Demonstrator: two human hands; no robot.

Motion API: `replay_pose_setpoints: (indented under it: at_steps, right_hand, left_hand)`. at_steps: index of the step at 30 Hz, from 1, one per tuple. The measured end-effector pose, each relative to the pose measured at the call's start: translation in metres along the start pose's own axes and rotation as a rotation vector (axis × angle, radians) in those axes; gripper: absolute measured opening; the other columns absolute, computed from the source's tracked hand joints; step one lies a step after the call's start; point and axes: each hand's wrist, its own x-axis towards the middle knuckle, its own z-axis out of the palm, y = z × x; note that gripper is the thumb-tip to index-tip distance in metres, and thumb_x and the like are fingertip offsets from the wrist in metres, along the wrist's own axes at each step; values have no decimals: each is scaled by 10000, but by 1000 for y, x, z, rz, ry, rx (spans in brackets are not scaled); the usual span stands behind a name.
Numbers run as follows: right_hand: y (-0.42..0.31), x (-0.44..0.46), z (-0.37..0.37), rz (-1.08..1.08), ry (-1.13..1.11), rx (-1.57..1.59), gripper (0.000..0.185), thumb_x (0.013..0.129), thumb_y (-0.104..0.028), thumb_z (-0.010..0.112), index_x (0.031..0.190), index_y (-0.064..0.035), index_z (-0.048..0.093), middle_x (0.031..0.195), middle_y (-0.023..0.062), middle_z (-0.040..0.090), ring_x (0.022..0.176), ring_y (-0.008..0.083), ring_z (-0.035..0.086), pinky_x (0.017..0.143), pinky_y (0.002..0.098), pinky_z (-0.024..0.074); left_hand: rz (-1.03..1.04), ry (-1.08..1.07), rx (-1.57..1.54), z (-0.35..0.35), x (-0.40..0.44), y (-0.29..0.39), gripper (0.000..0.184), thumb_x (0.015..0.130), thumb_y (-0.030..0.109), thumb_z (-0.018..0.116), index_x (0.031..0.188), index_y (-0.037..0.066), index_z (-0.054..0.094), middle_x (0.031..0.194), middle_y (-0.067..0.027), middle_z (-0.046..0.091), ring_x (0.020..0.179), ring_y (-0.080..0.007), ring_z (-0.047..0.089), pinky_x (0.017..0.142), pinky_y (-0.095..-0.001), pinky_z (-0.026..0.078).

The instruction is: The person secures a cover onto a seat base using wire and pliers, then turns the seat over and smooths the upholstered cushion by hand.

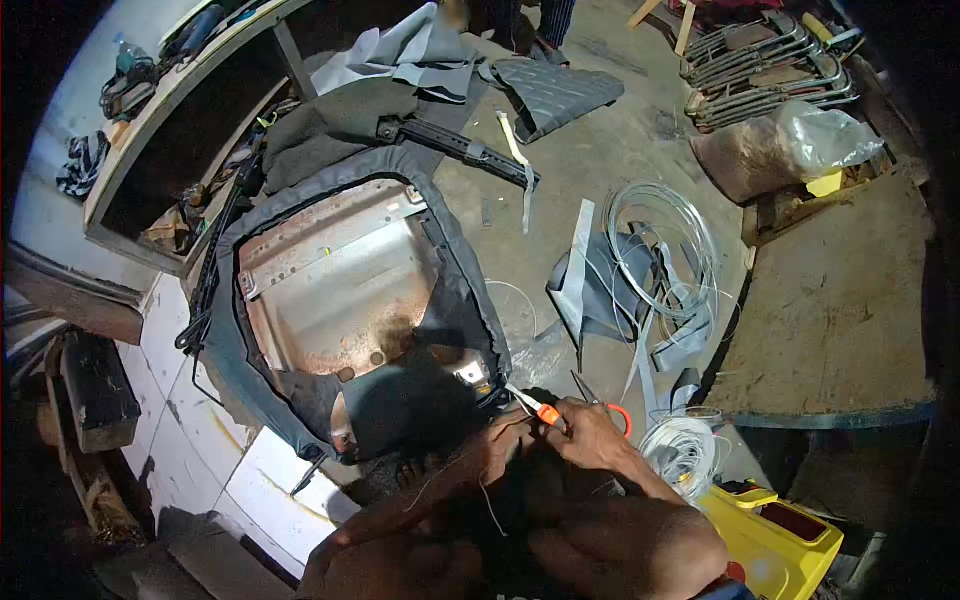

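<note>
Two hands: our right hand (pixel 592 437) closes around an orange-handled tool (pixel 549 413); our left hand (pixel 505 440) is shadowed, its grip unclear.
Seat (pixel 350 265): underside up before us.
Floor (pixel 570 165): grey, scattered with fabric scraps (pixel 572 275) and coiled wire (pixel 708 250); white tiles (pixel 180 430) left.
Shelf (pixel 165 125): upper left.

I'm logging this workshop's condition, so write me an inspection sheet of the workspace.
Surface: grey floor, stained white tiles
Job's things: metal seat pan ringed by dark cover; orange-handled tool at its edge
Clutter: fabric scraps, stacked metal clamps, yellow case
Hands: right hand grips tool; left hand shadowed, grip unclear
Cables: wire coil over scraps; power cables unclear
Surroundings: shelving at left, another person's legs at top
</note>
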Motion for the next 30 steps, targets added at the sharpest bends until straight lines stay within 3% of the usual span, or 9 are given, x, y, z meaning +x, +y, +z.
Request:
replay_pose_setpoints:
  at_steps: [3, 5, 8, 13, 15, 17, 19, 28, 30]
  right_hand:
    - [0, 5, 0, -1, -10, -1, 291, 856, -195, 655, 994, 61, 636, 872, 257, 649, 819, 419, 672, 753, 474, 523]
    - [-2, 6, -3, 27, -30, -8, 271, 856, -183, 657, 983, 56, 639, 884, 247, 649, 828, 421, 667, 757, 476, 519]
    - [-4, 3, 2, 25, -20, 81, 234, 862, -168, 652, 962, 43, 636, 886, 234, 644, 800, 420, 648, 734, 474, 510]
    - [13, -8, 6, 70, -64, 58, 259, 876, -190, 675, 1034, 14, 649, 924, 216, 657, 892, 369, 654, 810, 436, 508]
    - [9, -22, 7, 178, -26, 325, 334, 881, -244, 707, 1121, -16, 665, 1002, 184, 688, 974, 307, 666, 850, 403, 499]
    - [14, -31, 14, 299, -46, 456, 408, 901, -300, 714, 1211, -41, 657, 1078, 135, 703, 1004, 241, 658, 868, 369, 491]
    - [32, -34, 42, 442, -123, 567, 404, 927, -327, 690, 1226, -57, 660, 1090, 100, 704, 989, 213, 637, 878, 353, 483]
    - [36, -4, 84, 375, -106, 573, 466, 892, -517, 661, 965, -58, 690, 811, 90, 648, 770, 198, 580, 722, 368, 467]
    - [25, -7, 85, 410, -140, 725, 449, 927, -507, 647, 1032, -73, 693, 903, 75, 676, 831, 179, 602, 762, 333, 481]
  left_hand:
    - [-39, 69, 105, -13, 1, -4, 288, 935, 55, 604, 1206, -37, 573, 1331, -227, 525, 1295, -390, 490, 1087, -450, 433]
    - [-447, 268, 81, -31, 13, -9, 289, 934, 95, 619, 1202, -6, 579, 1289, -216, 556, 1243, -393, 521, 1051, -456, 448]
    - [8, 155, 153, -48, 49, -6, 246, 929, 122, 625, 1146, 9, 605, 1223, -183, 602, 1185, -362, 569, 1004, -443, 475]
    - [71, -153, 406, -56, 55, -19, 151, 862, 134, 631, 980, 78, 707, 1120, -112, 684, 1157, -290, 628, 999, -409, 491]
    - [-76, -128, 453, -64, 50, -18, 160, 853, 115, 636, 986, 71, 713, 1072, -97, 707, 1053, -297, 677, 912, -396, 540]
    - [191, 23, 310, -71, 53, -21, 159, 887, 96, 623, 1015, 68, 713, 1027, -111, 723, 925, -291, 714, 819, -376, 567]
    - [-282, 74, -85, -66, 46, -19, 222, 935, 210, 663, 1076, 46, 714, 1008, -156, 722, 899, -314, 716, 818, -365, 560]
    - [-62, -21, 44, -76, 47, -53, 240, 971, 191, 617, 1078, -9, 696, 964, -158, 722, 936, -281, 703, 861, -375, 531]
    - [-240, -57, 71, -76, 58, -35, 235, 971, 188, 612, 1074, -5, 699, 981, -152, 721, 952, -281, 696, 866, -369, 524]
